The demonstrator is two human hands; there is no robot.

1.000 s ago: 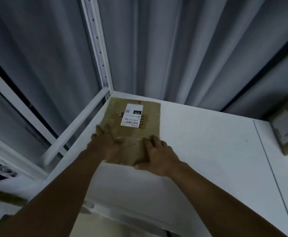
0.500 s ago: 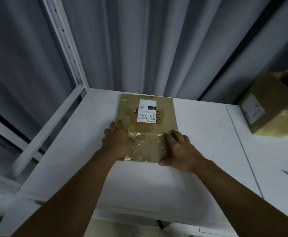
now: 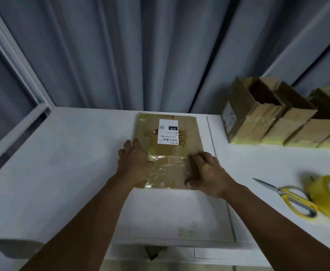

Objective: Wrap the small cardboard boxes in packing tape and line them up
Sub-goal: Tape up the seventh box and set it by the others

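The flat taped box (image 3: 179,151) has slid right along the table's (image 3: 62,173) back edge. A row of boxes (image 3: 277,124) stands back right. Your left hand (image 3: 134,163) and right hand (image 3: 211,175) rest on that box's near end, fingers relaxed. Tape roll (image 3: 320,194) and scissors (image 3: 281,190) lie right.

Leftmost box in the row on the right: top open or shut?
Open. The leftmost box has its top flaps standing up, and its dark inside shows.
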